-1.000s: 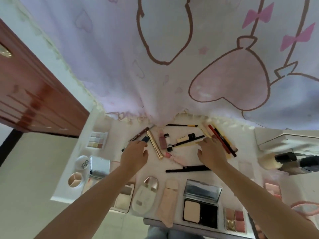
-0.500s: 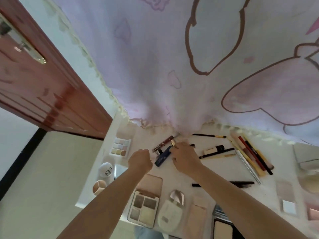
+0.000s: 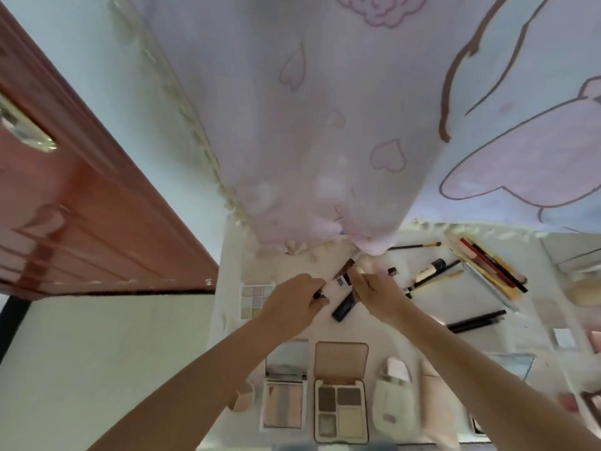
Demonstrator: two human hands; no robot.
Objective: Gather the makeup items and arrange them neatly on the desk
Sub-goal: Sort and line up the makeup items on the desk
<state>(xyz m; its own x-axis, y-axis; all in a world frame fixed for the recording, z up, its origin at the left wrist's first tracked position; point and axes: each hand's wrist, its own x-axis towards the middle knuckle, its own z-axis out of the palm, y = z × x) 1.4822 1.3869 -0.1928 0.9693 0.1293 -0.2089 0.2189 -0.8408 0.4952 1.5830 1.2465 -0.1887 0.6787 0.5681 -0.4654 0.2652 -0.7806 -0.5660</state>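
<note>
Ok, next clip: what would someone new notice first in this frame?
Probably the big pink cartoon curtain hanging over the back of the white desk. Below it, mid-frame, the left hand and right hand meet over a brown-capped tube and a dark blue tube. Open eyeshadow palettes line the near edge, and pencils fan out at the right.
</note>
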